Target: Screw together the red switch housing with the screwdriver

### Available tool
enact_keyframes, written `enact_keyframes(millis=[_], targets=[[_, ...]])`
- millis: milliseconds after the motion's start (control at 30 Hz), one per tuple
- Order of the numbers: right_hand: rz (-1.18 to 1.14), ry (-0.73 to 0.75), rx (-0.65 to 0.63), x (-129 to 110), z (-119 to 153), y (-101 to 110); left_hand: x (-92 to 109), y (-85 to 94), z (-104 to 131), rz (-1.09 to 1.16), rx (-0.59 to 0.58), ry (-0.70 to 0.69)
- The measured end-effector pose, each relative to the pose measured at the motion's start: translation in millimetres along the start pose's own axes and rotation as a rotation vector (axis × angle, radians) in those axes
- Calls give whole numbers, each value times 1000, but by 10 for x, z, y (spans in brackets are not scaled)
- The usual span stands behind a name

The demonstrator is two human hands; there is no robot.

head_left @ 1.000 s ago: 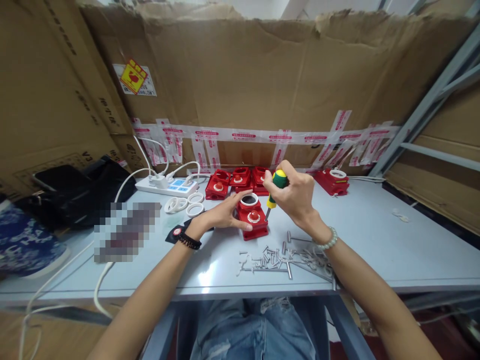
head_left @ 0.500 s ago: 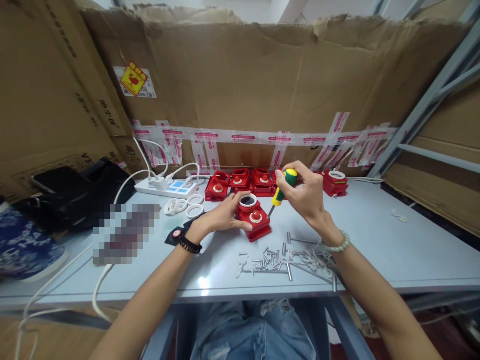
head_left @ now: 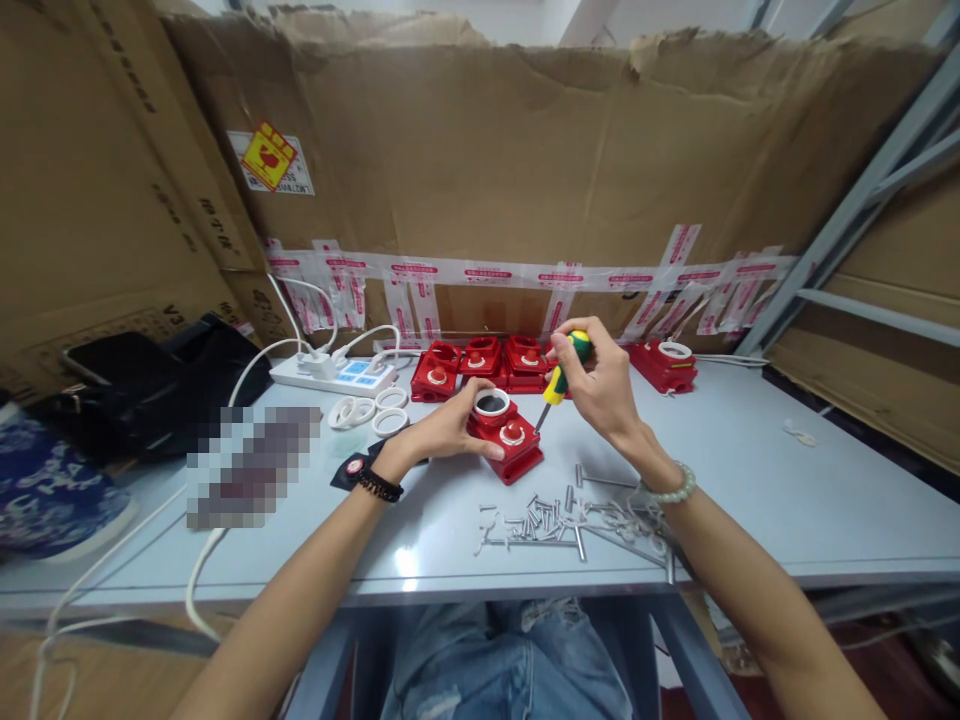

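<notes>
My left hand grips the left side of a red housing that stands on the table. A white ring tops its rear part, and a red dome with a white surround sits on the front part. Wrapped around the handle of a green and yellow screwdriver, my right hand holds it at a slant. Its tip meets the housing near the right corner; whether a screw is under it I cannot make out. Close in front lies a pile of loose screws.
Several more red housings line the back, and another red housing is at right. White rings lie left, near a power strip with cables. Metal T-shaped rods are beside the screws. Cardboard walls the back.
My right hand has turned slightly on the screwdriver handle and shifted a little left. The screwdriver's tip stays at the same corner, and my left hand barely moves.
</notes>
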State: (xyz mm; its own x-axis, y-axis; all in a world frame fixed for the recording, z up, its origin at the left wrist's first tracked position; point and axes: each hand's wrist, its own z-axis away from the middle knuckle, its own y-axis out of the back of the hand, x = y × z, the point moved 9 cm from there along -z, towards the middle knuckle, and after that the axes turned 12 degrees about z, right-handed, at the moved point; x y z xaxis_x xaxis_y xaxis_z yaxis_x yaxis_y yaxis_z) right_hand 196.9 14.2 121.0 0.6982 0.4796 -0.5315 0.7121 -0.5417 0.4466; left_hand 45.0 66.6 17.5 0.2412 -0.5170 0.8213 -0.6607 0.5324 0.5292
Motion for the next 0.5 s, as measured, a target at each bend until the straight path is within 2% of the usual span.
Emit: enact_keyframes(millis=[100, 200, 267, 433, 500], targets=[[26, -63, 57, 144, -24, 41, -17, -1, -19, 5, 16, 5], [-4, -53, 37, 163, -40, 36, 7, -12, -23, -6, 12, -10], [-8, 52, -30, 31, -31, -7, 38, -15, -16, -51, 12, -31], [224, 506, -189, -561, 206, -197, 60, -41, -16, -182, 13, -86], [249, 596, -223, -678, 294, -271, 65, -41, -22, -175, 28, -118]])
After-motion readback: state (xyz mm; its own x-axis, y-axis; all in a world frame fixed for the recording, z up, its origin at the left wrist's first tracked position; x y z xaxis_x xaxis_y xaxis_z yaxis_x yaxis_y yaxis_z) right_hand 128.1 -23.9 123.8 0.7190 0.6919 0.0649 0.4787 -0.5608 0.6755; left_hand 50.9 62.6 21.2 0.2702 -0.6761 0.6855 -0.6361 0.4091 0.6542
